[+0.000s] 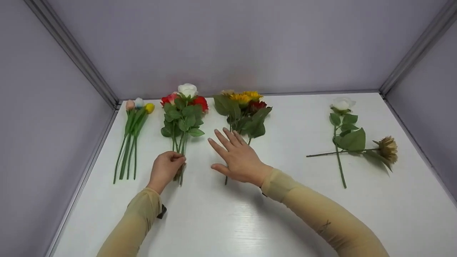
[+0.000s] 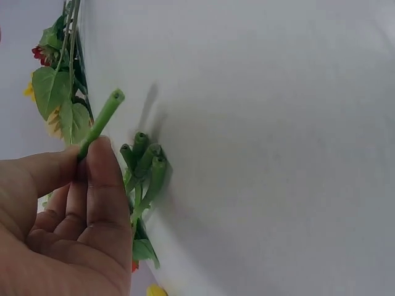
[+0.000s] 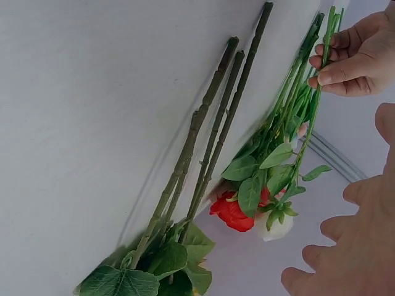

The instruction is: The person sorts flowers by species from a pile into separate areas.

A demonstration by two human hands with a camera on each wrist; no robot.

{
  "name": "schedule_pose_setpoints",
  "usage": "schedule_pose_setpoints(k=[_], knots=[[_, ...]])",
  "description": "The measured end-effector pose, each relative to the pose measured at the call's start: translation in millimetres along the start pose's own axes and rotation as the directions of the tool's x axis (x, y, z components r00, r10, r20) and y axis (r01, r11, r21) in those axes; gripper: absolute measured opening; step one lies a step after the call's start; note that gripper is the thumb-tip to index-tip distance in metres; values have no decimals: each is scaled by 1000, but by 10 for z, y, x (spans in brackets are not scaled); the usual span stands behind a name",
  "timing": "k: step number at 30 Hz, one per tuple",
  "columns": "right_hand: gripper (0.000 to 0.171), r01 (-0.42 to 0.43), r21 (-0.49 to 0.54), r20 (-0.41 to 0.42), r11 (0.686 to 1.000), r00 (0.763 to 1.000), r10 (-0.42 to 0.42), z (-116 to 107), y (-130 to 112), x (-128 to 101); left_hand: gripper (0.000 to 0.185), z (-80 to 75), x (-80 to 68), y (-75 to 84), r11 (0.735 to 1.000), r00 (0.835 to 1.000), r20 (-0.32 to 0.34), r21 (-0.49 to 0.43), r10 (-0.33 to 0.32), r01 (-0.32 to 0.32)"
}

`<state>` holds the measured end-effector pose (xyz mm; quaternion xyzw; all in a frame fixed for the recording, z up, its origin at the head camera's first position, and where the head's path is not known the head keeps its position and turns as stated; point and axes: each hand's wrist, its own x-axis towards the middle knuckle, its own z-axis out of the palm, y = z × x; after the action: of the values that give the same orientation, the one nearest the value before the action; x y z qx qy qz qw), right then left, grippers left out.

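Note:
My left hand [image 1: 165,170] pinches the lower stem of a white rose [image 1: 187,90] between thumb and finger. In the left wrist view that green stem [image 2: 103,120] rises clear of the tabletop, apart from several other stem ends [image 2: 148,161]. Beneath the white rose lie red and pink roses [image 1: 200,102] with green leaves. My right hand [image 1: 242,161], fingers spread and straight, hovers over the stems of a second bunch with yellow sunflowers [image 1: 246,97] and a dark red flower [image 1: 256,106]. Nothing is in it. Its bare brown-green stems [image 3: 213,126] show in the right wrist view.
Tulips [image 1: 131,123] in peach, pale blue and yellow lie at the far left of the white table [image 1: 214,221]. On the right, a single white rose [image 1: 342,104] crosses a beige-brown flower [image 1: 388,150]. Grey panels [image 1: 250,43] wall the back and sides.

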<state>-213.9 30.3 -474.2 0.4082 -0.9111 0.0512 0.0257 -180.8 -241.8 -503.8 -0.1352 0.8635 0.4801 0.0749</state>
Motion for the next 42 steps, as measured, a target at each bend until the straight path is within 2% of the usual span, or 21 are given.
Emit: schedule_pose_setpoints(k=[7, 12, 20, 29, 32, 34, 36, 38, 40, 42], knots=[[77, 6, 16, 45, 1000, 999, -7, 87, -29, 38, 32, 45, 11, 22, 1000, 999, 20, 1, -30, 30], [75, 1, 30, 65, 1000, 998, -3, 121, -21, 28, 34, 56, 13, 30, 999, 1000, 17, 30, -15, 15], [74, -7, 47, 67, 999, 998, 4, 136, 18, -16, 25, 76, 41, 12, 996, 999, 18, 81, 33, -35], [73, -36, 68, 81, 997, 996, 31, 137, 67, -66, 26, 63, 33, 33, 995, 999, 11, 98, 33, -34], [73, -48, 75, 87, 996, 995, 42, 115, 103, -82, 29, 55, 23, 55, 993, 999, -6, 108, 53, -52], [72, -64, 78, 76, 995, 995, 58, 101, 155, -95, 31, 65, 8, 89, 989, 995, -27, 121, 93, -89], [70, -91, 72, 50, 993, 995, 88, 86, 237, -114, 35, 101, -8, 139, 977, 985, -42, 139, 169, -161], [67, -138, 89, 0, 986, 990, 139, 71, 350, -142, 40, 171, -32, 212, 955, 964, -46, 160, 262, -251], [62, -197, 117, -53, 974, 978, 204, 46, 489, -180, 47, 270, -60, 297, 911, 928, -34, 203, 372, -358], [57, -258, 164, -104, 952, 955, 277, 16, 652, -235, 55, 390, -103, 396, 854, 882, 2, 249, 471, -457]])
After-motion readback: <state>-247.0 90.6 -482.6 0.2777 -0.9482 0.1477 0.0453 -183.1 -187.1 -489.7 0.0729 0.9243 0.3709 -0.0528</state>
